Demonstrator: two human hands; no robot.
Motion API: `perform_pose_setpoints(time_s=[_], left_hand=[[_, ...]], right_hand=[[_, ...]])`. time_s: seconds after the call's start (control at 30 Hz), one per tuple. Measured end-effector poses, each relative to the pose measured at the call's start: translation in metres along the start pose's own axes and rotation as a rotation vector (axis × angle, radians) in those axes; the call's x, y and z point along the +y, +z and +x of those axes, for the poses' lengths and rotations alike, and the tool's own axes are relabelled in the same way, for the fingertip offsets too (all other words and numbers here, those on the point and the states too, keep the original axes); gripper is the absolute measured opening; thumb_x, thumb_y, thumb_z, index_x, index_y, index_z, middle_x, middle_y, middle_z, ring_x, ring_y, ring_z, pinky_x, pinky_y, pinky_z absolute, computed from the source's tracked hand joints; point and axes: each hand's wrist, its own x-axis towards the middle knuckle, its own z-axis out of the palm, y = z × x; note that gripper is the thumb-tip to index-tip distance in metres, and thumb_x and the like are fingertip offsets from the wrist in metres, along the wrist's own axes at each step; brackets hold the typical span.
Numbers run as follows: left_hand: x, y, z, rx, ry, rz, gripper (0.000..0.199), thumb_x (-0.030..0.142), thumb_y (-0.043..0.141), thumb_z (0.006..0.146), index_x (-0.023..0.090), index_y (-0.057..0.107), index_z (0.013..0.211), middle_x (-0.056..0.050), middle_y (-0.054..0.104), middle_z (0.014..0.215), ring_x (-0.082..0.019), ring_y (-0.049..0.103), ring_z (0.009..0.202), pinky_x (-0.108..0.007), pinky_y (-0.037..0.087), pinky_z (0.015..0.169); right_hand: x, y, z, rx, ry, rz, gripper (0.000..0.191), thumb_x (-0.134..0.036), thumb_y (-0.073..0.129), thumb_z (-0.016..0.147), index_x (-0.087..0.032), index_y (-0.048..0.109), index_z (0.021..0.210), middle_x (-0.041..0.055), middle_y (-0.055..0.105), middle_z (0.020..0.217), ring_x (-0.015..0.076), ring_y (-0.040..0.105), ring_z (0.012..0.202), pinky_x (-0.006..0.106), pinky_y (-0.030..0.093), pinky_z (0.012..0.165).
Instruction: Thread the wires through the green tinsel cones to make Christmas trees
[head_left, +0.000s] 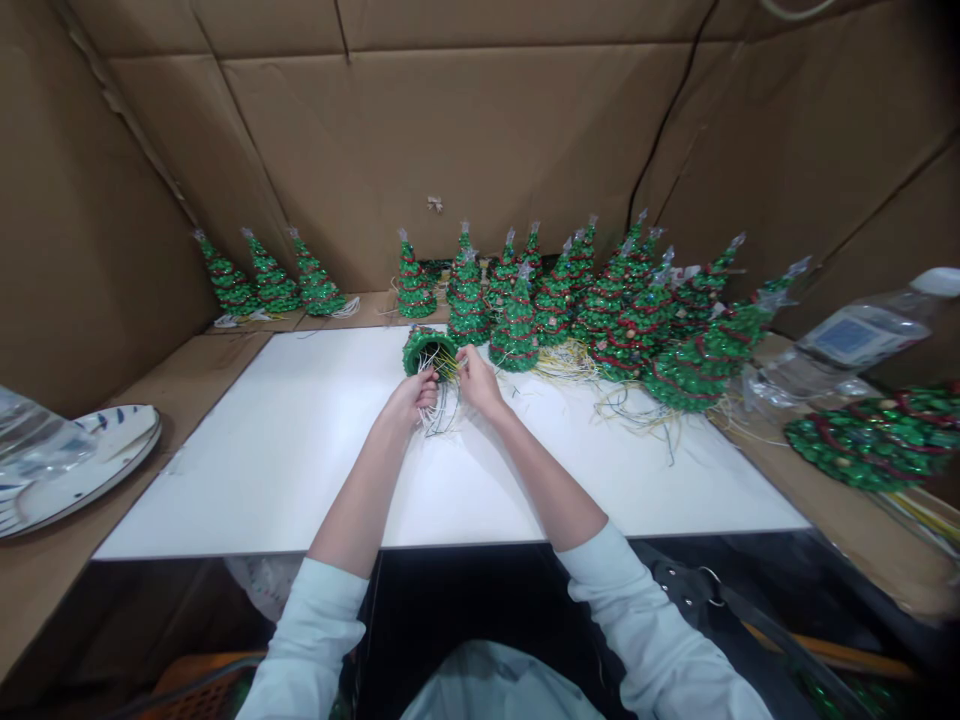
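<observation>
- Your left hand (411, 398) is curled closed, fingers pressed together around the lower edge of a small green beaded cone-shaped tree (424, 350) and the wires beneath it.
- Your right hand (480, 385) is pinched, thumb and fingertips together, on a bundle of thin white and yellow wires (442, 372) at the tree's open base; the exact finger placement is hard to see.
- That tree lies tilted on its side above the near half of the board's far edge, its hollow base turned toward you and the wires spilling out; you cannot tell whether it touches the board.
- Both forearms angle inward from pale long sleeves (307, 640), the hands close together, almost touching.
- Beneath your hands lies a flat white rectangular board (247, 470), its far edge lined with finished trees.
- Many upright green beaded trees with red garland and silver tips (466, 300) stand in a crowded group beyond the held tree, just beside it.
- Loose yellow and white wire tangles (570, 362) trail from their bases onto the board.
- On the right, a clear plastic bottle with a white cap (855, 335) lies on a brown cardboard shelf (825, 510), near a flattened green beaded tree (877, 440).
- On the left sits a white plate with blue markings (112, 450), partly under clear plastic.
</observation>
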Motion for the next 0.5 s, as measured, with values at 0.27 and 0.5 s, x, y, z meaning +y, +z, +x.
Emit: perform_pose_setpoints(time_s=[0.27, 0.5], left_hand=[[0.001, -0.001, -0.001, -0.037, 0.001, 0.022, 0.025, 0.015, 0.043, 0.078, 0.018, 0.032, 0.056, 0.012, 0.014, 0.038, -0.001, 0.013, 0.024, -0.012, 0.005, 0.026], [-0.001, -0.002, 0.003, -0.032, -0.004, -0.015, 0.029, 0.016, 0.041, 0.076, 0.019, 0.024, 0.053, 0.011, 0.014, 0.038, -0.001, 0.012, 0.025, -0.012, 0.004, 0.026]], right_hand=[[-0.007, 0.007, -0.006, -0.037, -0.101, -0.249, 0.040, -0.007, 0.038, 0.077, -0.027, 0.058, 0.105, 0.0060, 0.044, 0.103, 0.0156, 0.046, 0.082, 0.025, 0.037, 0.068], [-0.018, 0.015, -0.005, -0.029, -0.023, -0.328, 0.037, -0.015, 0.039, 0.082, -0.025, 0.057, 0.114, 0.0097, 0.042, 0.106, 0.0209, 0.041, 0.096, 0.030, 0.038, 0.077]])
